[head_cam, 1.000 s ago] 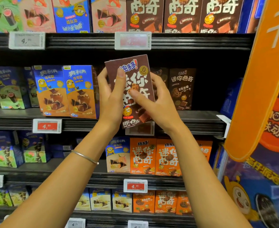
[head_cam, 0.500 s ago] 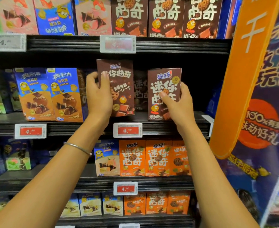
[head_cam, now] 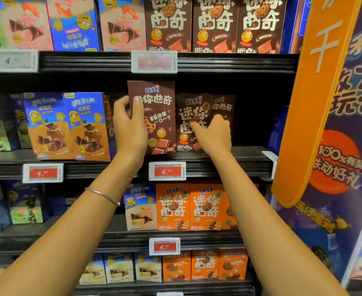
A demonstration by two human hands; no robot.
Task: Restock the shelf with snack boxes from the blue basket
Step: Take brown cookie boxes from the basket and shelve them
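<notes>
Brown snack box: upright, front facing out, at the near edge of the 2nd shelf, base down by the shelf lip. Left hand grasps its left edge, thumb across the front, fingers curled behind.

2nd brown box: just right of the 1st, set farther back on the same shelf, upright. Right hand is on it, thumb tip on the front and fingers bent toward its right edge. Cannot tell whether this hand clasps the box or only presses it.

3rd brown box stands behind and right of that one, in shadow.

Left of the held box: 2 blue-and-orange boxes. Red price tag on the shelf rail below. Thin bracelet on the left wrist. Orange boxes on the shelf beneath. Orange banner at far right.
</notes>
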